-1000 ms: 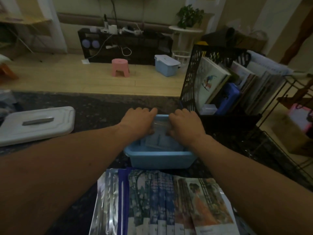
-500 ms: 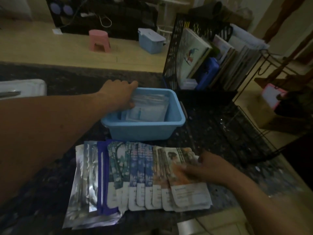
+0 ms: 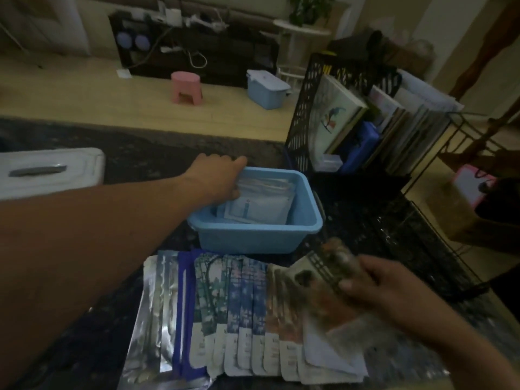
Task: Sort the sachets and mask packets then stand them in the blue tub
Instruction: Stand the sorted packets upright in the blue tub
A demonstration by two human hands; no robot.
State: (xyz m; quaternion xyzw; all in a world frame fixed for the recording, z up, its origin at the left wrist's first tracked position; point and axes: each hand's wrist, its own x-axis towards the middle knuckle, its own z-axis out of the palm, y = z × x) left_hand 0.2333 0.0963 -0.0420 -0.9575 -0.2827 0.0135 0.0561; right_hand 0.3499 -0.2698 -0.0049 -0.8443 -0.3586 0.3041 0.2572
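1. The blue tub (image 3: 253,232) sits on the dark speckled counter (image 3: 380,226), near its middle, just beyond the fanned mask packets; pale sachets (image 3: 261,204) stand leaning inside it, toward its back wall.
2. The left hand (image 3: 216,178) reaches over the tub's back left corner; its fingers curl over the sachets' top edge and the thumb presses their near face, so it grips them.
3. The right hand (image 3: 385,288) is in front of the tub and to the right; thumb and fingers pinch one mask packet (image 3: 323,280), lifted and tilted above the right end of the row, blurred.
4. The row of mask packets (image 3: 225,305) lies flat and overlapping at the counter's near edge; silver ones on the left, then dark blue, then printed ones.
5. A white lid (image 3: 47,170) with a grey handle lies on the counter far left, well apart from the tub.
6. A black mesh rack (image 3: 304,108) holding upright books stands just beyond the tub on the right; a thin wire frame (image 3: 439,170) stands further right.
7. Past the counter lies a pale wooden floor (image 3: 84,99); on it stand a pink stool (image 3: 186,87) and a lidded blue box (image 3: 267,88); behind them a dark low cabinet (image 3: 197,49) with cables runs along the wall; a potted plant (image 3: 306,7) sits on a white stand beside it; the room is dim.
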